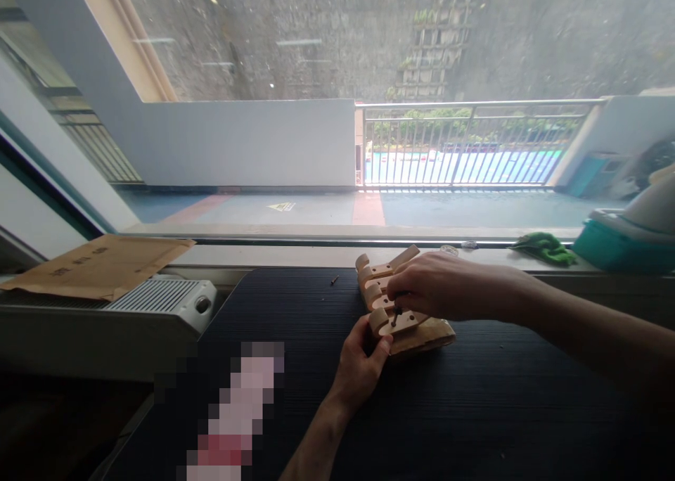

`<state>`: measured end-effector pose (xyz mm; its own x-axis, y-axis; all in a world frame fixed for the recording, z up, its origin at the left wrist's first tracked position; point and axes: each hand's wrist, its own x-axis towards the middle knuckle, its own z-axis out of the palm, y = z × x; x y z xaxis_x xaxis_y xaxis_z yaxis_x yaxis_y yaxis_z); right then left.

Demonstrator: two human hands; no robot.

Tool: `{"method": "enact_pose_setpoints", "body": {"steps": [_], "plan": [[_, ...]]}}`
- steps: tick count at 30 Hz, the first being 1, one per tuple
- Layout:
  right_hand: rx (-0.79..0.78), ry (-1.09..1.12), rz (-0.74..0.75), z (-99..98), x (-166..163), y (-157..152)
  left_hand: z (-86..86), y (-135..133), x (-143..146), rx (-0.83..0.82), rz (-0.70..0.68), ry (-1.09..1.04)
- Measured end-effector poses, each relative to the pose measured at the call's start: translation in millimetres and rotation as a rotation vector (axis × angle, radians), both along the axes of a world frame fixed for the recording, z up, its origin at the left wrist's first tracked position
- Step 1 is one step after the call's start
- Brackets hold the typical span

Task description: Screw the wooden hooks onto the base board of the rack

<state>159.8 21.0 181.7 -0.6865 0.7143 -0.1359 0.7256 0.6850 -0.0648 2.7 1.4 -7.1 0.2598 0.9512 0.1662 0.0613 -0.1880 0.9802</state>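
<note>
A light wooden piece with several rounded hook-like arms [380, 278] lies on a dark ribbed mat [474, 411] near the window. My left hand [360, 366] grips its near rounded end, fingers curled around the wood. My right hand [432, 285] reaches in from the right and pinches a small dark screw [395, 317] standing on the wood's top face. A loose small screw [334, 280] lies on the mat to the left of the piece.
A white radiator-like unit [158, 305] with a cardboard sheet [100, 263] on it stands at left. On the sill at right lie a green cloth [545, 247] and a teal-and-white object [627, 238]. A pixelated patch [237, 411] covers part of the mat.
</note>
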Motion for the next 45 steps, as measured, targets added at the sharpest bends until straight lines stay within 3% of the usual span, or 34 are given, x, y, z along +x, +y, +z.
{"method": "enact_pose_setpoints", "body": {"steps": [6, 10, 16, 22, 27, 30, 32, 34, 37, 38, 42, 45], "plan": [[0.055, 0.051, -0.098, -14.4, 4, 6, 3.7, -1, 0, -0.001, 0.006, 0.004], [0.096, 0.037, -0.138, -14.1, 2, 6, 4.9, -2, 0, 0.005, 0.001, 0.001], [0.056, 0.029, -0.02, -2.8, 1, -4, 3.1, -1, -2, -0.009, -0.016, 0.003], [0.05, 0.116, -0.055, -17.6, -5, 7, 4.6, -1, 2, -0.025, -0.005, 0.011], [0.096, 0.207, -0.181, -24.0, 3, 13, 20.9, -3, -14, -0.049, -0.015, 0.057], [0.102, 0.321, -0.309, -25.4, 24, -2, 37.3, 11, -29, -0.038, 0.118, 0.076], [0.075, 0.509, -0.454, -34.8, 39, -16, 46.9, 32, -30, -0.007, 0.241, 0.053], [-0.09, 0.663, -0.51, -52.7, 50, -31, 54.2, 58, -22, 0.015, 0.288, 0.029], [-0.402, 0.808, -0.507, -86.4, 58, -47, 62.0, 94, 0, 0.01, 0.212, 0.017], [-0.436, 0.812, -0.5, -96.5, 59, -50, 64.1, 101, 6, 0.004, 0.17, 0.023], [-0.365, 0.852, -0.574, -122.2, 71, -50, 67.8, 97, 3, -0.053, 0.08, 0.098], [-0.256, 0.851, -0.687, -128.0, 84, -50, 61.7, 72, -24, -0.111, 0.156, 0.158]]}}
